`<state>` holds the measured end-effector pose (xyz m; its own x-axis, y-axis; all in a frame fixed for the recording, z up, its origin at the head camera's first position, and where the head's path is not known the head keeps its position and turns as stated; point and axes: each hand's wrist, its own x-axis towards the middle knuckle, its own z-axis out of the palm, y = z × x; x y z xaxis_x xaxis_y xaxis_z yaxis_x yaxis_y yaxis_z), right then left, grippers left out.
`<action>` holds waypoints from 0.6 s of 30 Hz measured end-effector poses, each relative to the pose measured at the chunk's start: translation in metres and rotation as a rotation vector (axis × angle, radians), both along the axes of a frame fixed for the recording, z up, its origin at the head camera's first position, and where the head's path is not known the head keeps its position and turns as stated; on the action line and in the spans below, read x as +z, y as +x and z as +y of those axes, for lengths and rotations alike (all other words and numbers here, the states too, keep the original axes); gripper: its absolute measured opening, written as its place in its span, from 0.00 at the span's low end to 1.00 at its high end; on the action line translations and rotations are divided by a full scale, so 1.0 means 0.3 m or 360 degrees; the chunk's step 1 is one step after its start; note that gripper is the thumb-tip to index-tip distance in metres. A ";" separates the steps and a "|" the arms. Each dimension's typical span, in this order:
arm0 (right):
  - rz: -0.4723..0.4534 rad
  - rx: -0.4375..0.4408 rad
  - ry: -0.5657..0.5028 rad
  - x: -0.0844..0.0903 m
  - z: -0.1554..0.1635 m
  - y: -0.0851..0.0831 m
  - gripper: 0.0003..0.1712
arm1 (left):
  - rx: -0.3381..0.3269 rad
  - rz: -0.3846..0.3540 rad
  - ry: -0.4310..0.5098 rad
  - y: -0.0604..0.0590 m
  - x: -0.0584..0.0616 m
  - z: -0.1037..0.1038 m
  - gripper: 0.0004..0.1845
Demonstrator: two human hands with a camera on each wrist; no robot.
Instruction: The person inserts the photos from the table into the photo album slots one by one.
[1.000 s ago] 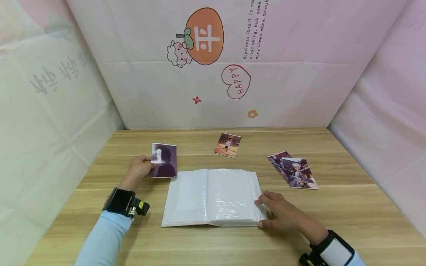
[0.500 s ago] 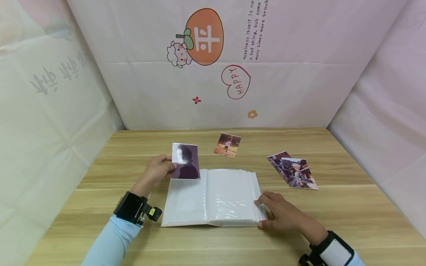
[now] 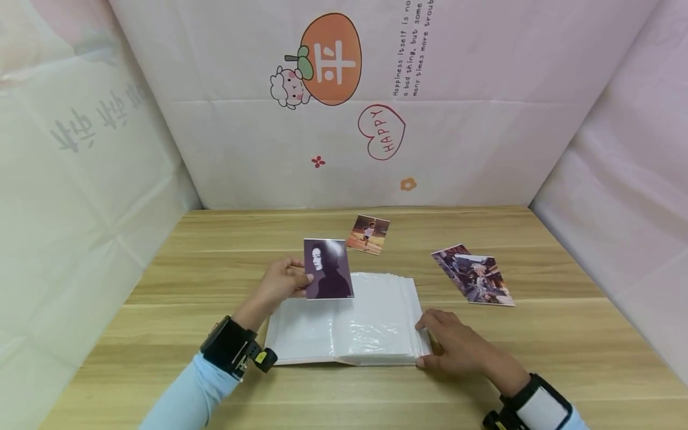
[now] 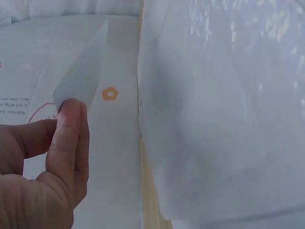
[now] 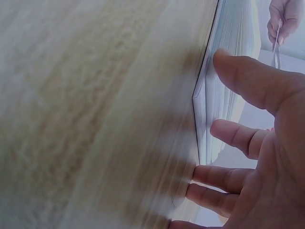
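Note:
My left hand pinches a dark portrait photo by its left edge and holds it upright above the left page of an open white photo album. The left wrist view shows the thumb and a finger pinching the photo's pale back. My right hand rests with relaxed fingers against the album's right edge. In the right wrist view its fingers touch the page stack.
A photo of a running child lies behind the album. Two overlapping photos lie to the right. All of it sits on a wooden table enclosed by printed cloth walls.
My left hand has carried the portrait photo rightward from the table's left side to above the album's left page. The right hand has stayed on the album's edge.

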<state>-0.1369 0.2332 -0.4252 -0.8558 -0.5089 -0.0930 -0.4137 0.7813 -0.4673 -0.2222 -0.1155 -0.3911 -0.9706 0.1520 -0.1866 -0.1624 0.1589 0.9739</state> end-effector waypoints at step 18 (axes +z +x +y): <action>-0.0012 -0.0018 0.0005 -0.002 -0.001 0.002 0.29 | -0.0144 -0.0017 0.0196 0.061 -0.024 0.096 0.17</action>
